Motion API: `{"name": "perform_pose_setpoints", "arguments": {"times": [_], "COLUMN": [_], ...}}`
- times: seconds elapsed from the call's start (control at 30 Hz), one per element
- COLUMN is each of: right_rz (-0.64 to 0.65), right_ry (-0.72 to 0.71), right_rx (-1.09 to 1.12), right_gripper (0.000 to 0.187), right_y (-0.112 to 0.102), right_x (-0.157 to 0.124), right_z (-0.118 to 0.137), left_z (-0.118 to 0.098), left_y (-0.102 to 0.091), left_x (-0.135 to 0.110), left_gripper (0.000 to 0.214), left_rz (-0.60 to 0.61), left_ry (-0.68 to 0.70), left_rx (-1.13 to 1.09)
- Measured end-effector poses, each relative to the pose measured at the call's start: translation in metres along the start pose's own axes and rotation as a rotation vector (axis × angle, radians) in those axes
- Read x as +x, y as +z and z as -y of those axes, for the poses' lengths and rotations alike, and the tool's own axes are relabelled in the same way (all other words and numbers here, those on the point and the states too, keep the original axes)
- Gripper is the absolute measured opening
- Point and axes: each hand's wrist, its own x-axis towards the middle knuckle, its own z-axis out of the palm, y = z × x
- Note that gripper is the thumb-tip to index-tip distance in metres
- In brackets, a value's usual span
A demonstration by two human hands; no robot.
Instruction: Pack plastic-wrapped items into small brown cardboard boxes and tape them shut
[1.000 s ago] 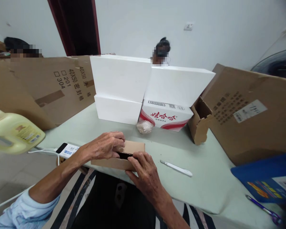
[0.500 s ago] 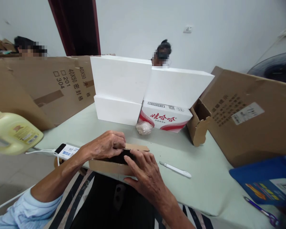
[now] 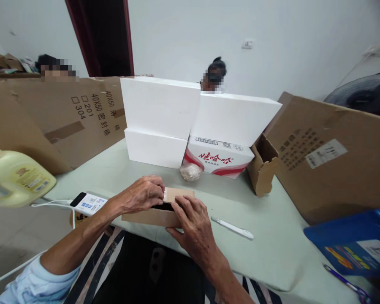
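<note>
A small brown cardboard box (image 3: 150, 217) lies at the table's near edge, in front of my lap. Its far flap (image 3: 182, 193) leans over a dark gap, and what lies inside cannot be made out. My left hand (image 3: 144, 195) has its fingers closed in a pinch on the flap's left part. Over the box's right end sits my right hand (image 3: 193, 217), thumb on the near side and fingers curled across the top. To the right of it lies a white-handled craft knife (image 3: 232, 227).
White boxes (image 3: 160, 107) and a printed carton (image 3: 220, 158) stand at the back, a wrapped lump (image 3: 191, 172) before them. Large cardboard sheets (image 3: 335, 160) flank the table. A phone (image 3: 88, 203), yellow jug (image 3: 22, 177), blue jug (image 3: 351, 245) and pen (image 3: 345, 280) lie around. Two people sit beyond.
The flap has swung down toward me, narrowing the dark opening. My right hand's fingers have moved from the opening onto the flap's top. The view has shifted slightly.
</note>
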Motion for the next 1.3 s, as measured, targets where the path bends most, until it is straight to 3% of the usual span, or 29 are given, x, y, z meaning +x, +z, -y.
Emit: {"name": "perform_pose_setpoints", "arguments": {"times": [0.3, 0.57, 0.8, 1.0, 1.17, 1.3], "right_rz": [-0.012, -0.042, -0.014, 0.008, 0.038, 0.034], "right_ry": [0.001, -0.012, 0.01, 0.021, 0.044, 0.075], "right_rx": [0.043, 0.038, 0.047, 0.035, 0.086, 0.174], "right_gripper": [0.052, 0.042, 0.045, 0.052, 0.066, 0.075], "right_y": [-0.001, -0.001, 0.0, 0.001, -0.002, -0.005], "right_x": [0.004, 0.0, -0.012, -0.013, -0.002, 0.007], "right_z": [0.001, 0.004, 0.013, 0.012, 0.005, 0.0], "left_z": [0.001, 0.002, 0.002, -0.015, -0.034, -0.03], "left_y": [0.003, -0.001, -0.008, -0.006, 0.01, 0.026], "left_x": [0.009, 0.009, 0.01, 0.006, -0.001, -0.001], "left_gripper": [0.026, 0.02, 0.021, 0.033, 0.039, 0.044], "left_rz": [0.052, -0.012, -0.245, -0.449, -0.474, -0.435], "left_ry": [-0.096, -0.212, -0.369, -0.404, -0.379, -0.381], "left_rx": [0.029, -0.092, -0.338, -0.791, -1.075, -1.112]}}
